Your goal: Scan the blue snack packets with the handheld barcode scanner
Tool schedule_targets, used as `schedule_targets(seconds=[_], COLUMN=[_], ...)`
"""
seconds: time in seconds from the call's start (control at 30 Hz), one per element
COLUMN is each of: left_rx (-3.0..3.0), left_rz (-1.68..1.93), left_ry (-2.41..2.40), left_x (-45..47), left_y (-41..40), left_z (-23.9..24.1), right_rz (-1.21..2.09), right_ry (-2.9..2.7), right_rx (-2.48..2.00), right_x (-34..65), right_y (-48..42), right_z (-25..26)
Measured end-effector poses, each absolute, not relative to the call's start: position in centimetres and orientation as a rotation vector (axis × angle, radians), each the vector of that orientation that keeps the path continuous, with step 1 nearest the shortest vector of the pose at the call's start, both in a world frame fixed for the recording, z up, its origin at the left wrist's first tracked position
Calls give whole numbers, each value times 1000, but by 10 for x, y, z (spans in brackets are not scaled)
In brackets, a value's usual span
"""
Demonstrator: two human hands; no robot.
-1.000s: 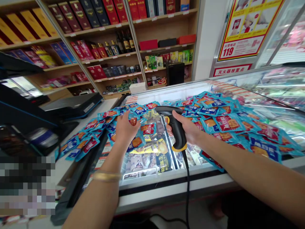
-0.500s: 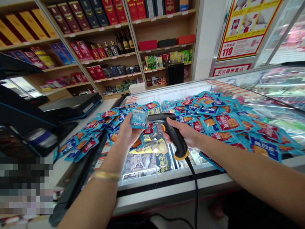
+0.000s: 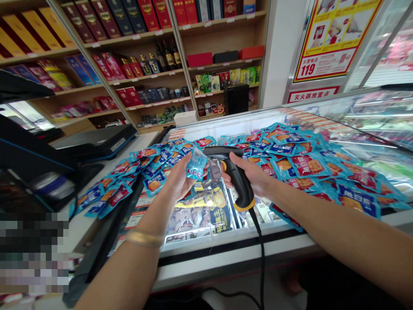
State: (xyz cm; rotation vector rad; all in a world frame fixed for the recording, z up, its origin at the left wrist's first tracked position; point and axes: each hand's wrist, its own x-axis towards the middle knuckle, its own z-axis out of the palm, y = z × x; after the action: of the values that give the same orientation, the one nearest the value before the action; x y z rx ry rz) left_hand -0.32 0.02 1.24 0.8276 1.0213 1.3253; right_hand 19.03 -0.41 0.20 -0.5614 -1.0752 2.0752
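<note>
My left hand [image 3: 179,178] is closed on a small blue snack packet [image 3: 197,164], its pale printed back tilted up toward me. In my right hand [image 3: 253,174] is a black and yellow barcode scanner [image 3: 238,178], gripped by its handle. The scanner's head is just right of the packet, and its cable hangs down over the front edge. On the right lies a big pile of similar blue packets [image 3: 308,165] with red or dark blue labels. A smaller heap of packets [image 3: 158,159] spreads out on the left.
Beneath my hands is a glass-topped freezer [image 3: 200,254] with packaged food inside. A dark flat device [image 3: 97,140] stands on the left counter beside a monitor-like black unit. Shelves [image 3: 142,36] of boxes and bottles line the back wall. A fire notice [image 3: 335,43] hangs at right.
My left hand has turned the packet so that it tilts, and brought it slightly right. The scanner has shifted up a little and stays in my right hand.
</note>
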Motion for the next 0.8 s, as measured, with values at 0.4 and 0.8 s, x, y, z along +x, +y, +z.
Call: schedule_targets(seconds=[0.4, 0.8], left_rx=[905, 2006], left_rz=[1378, 1294], left_ry=[1052, 1080], left_x=[0, 126], left_y=[5, 52], left_z=[9, 40], right_rz=[2088, 1648], right_ry=[-986, -848], right_rx=[-528, -625], right_x=[194, 323], right_y=[-3, 5], right_z=[14, 44])
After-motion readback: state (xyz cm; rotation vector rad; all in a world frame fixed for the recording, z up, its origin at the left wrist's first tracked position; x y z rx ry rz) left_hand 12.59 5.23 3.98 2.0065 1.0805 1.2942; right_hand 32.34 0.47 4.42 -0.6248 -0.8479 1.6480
